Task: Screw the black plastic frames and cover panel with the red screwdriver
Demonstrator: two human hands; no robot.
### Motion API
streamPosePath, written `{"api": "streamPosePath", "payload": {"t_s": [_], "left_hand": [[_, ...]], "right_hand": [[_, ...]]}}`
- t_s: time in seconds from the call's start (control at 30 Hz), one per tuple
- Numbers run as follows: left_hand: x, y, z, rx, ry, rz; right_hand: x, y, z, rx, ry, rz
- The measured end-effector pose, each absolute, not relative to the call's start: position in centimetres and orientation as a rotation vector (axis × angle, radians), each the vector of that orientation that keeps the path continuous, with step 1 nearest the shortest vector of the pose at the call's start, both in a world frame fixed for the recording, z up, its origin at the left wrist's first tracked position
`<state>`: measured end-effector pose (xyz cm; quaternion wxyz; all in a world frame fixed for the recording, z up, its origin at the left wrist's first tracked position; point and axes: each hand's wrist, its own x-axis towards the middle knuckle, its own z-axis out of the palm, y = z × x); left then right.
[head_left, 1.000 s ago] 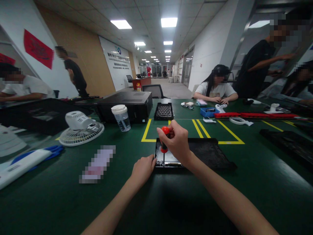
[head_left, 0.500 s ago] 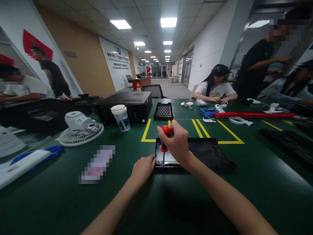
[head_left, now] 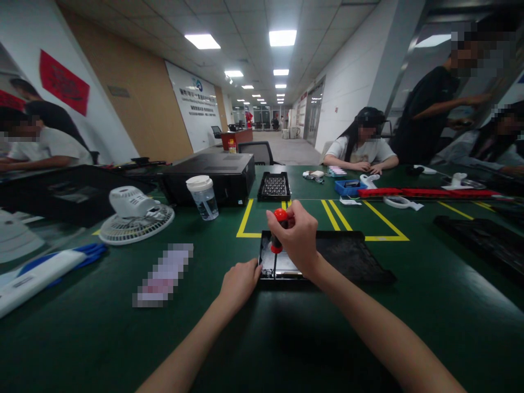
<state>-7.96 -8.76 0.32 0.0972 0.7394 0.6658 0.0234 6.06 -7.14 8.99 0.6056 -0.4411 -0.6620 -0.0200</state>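
Observation:
My right hand (head_left: pixel 301 234) is closed round the red-and-black handle of a screwdriver (head_left: pixel 279 232). Its thin shaft points down, the tip at the near edge of a silver flat part (head_left: pixel 286 263). That part sits at the left end of a shallow black tray (head_left: pixel 347 254), partly covered by my right hand. At the tray's left corner my left hand (head_left: pixel 240 281) grips the edge, its fingertips partly hidden.
Left of the tray are a blurred-out phone-like object (head_left: pixel 166 275), a white fan (head_left: pixel 137 215) and a lidded water cup (head_left: pixel 202 197). Behind stand a large black case (head_left: pixel 213 169) and a black tray of small parts (head_left: pixel 274 186). A person (head_left: pixel 362 144) sits across the table.
The screwdriver's handle has tilted slightly to the right, and my right hand has shifted a little with it. My left hand stays put. A person at the far left has moved further left.

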Motion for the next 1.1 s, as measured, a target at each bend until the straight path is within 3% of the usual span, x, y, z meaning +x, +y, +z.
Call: {"api": "streamPosePath", "payload": {"t_s": [0.63,0.97,1.1], "left_hand": [[-8.2,-8.6,0.0,2.205,1.978,0.068],[-8.0,-8.7,0.4,2.188,1.982,0.049],[-8.2,-8.6,-0.1,2.225,1.967,0.081]], "right_hand": [[6.3,-6.3,8.8,-0.734,-1.606,0.574],[6.6,-5.9,9.3,-0.34,-1.513,1.331],[6.6,-5.8,9.0,-0.251,-1.487,1.475]]}}
